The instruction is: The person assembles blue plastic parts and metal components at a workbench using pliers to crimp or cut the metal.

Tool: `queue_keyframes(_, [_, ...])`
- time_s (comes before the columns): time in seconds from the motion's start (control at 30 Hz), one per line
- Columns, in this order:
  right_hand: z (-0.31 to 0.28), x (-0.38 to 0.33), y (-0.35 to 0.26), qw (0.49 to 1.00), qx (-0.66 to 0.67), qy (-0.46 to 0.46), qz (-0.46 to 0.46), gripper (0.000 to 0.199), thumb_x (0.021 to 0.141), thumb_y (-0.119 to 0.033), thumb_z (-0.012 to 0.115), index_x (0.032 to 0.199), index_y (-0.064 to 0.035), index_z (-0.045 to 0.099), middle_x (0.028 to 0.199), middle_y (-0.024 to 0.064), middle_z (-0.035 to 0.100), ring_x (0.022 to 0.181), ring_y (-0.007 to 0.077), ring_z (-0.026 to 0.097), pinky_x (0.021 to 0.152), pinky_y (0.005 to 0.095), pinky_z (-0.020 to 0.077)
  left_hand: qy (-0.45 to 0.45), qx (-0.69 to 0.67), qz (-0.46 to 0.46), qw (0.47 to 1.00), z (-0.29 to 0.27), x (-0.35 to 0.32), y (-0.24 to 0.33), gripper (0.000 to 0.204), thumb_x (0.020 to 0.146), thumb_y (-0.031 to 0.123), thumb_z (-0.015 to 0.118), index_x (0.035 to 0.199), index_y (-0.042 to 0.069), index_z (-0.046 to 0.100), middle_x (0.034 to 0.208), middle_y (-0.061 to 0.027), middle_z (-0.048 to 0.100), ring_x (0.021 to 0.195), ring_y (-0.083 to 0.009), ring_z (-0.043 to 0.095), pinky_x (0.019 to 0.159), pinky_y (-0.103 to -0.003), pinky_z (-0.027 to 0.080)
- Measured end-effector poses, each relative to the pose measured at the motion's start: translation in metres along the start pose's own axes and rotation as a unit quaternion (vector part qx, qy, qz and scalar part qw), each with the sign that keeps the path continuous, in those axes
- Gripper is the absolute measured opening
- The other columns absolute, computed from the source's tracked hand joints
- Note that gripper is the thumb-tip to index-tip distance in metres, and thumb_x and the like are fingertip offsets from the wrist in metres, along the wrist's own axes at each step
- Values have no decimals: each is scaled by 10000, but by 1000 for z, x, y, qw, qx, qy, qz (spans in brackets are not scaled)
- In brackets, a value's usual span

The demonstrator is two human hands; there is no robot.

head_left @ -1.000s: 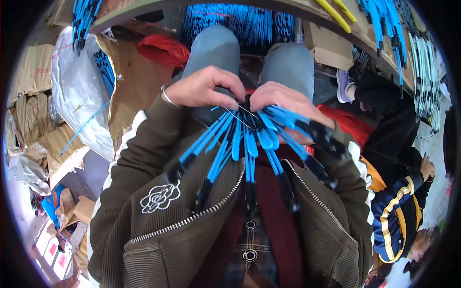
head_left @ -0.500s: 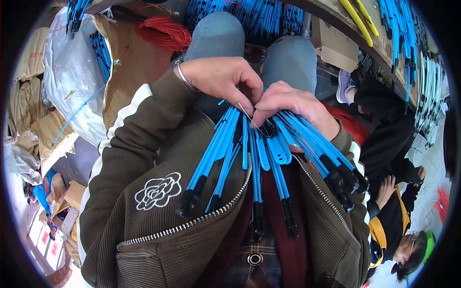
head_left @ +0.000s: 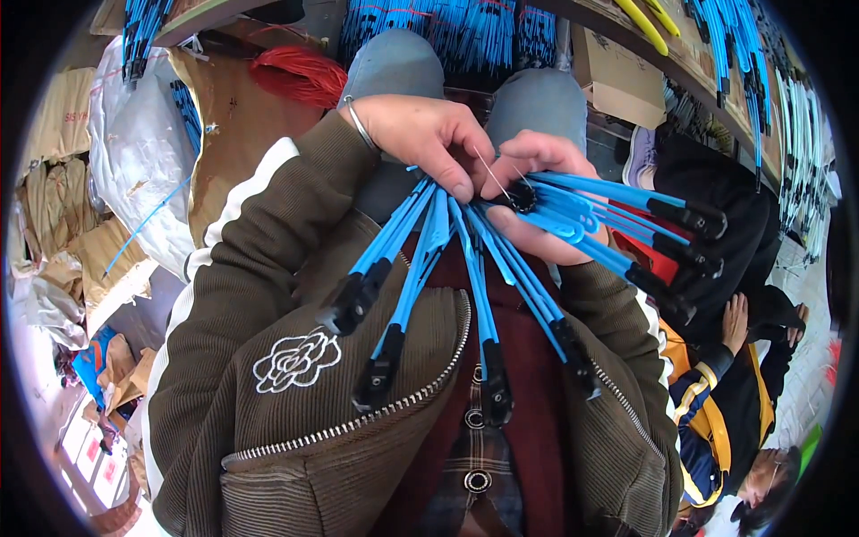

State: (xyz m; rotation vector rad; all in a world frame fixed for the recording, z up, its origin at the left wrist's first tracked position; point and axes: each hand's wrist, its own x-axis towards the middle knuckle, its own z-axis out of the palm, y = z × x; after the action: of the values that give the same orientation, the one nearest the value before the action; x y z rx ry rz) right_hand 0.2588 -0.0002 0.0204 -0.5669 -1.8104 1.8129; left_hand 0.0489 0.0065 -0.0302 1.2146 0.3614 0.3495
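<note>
Above my lap, a fan of thin blue ribs (head_left: 394, 233) with black end pieces spreads toward my chest. My right hand (head_left: 559, 166) is closed around part of this bundle, thumb below and fingers above. Between its fingers sits a small round black hub (head_left: 521, 194), where ribs meet. A fine wire (head_left: 492, 172) sticks up from beside the hub toward my left fingers. My left hand (head_left: 425, 134), with a bracelet at the wrist, is bent closed, its thumb pressing at the inner ends of the left-hand ribs. Its other fingertips are partly hidden.
Beyond my knees stand bundles of blue ribs (head_left: 420, 31). Red strands (head_left: 300, 76) lie by a brown paper sack (head_left: 242, 152) and a clear plastic bag (head_left: 134, 134) at left. An open cardboard box (head_left: 617, 80) and a wooden bench edge are at right. Another person (head_left: 725, 394) sits at right.
The hub and the right-hand ribs have swung up and to the right with my right hand. The ribs are spread wider. My left hand has shifted slightly upward.
</note>
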Motion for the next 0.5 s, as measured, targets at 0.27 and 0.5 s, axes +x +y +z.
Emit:
queue_keyframes(0.27, [-16,3,18,998,10,-10,-61,525,720,2,678,1176,12,420,883,123,614,809,161,596,735,292,490,-18,13,-29,999,-12,3,10,300,820,250,648,968,-8,611,810,-46,637,765,-91,583,666,-240,468])
queue_keyframes(0.5, [-38,22,39,960,166,222,-47,507,690,-18,682,1148,19,464,892,100,611,814,126,586,749,255,477,211,-199,156,944,-14,-23,-13,387,805,301,611,1024,-16,570,924,-103,622,885,-180,586,785,-287,450])
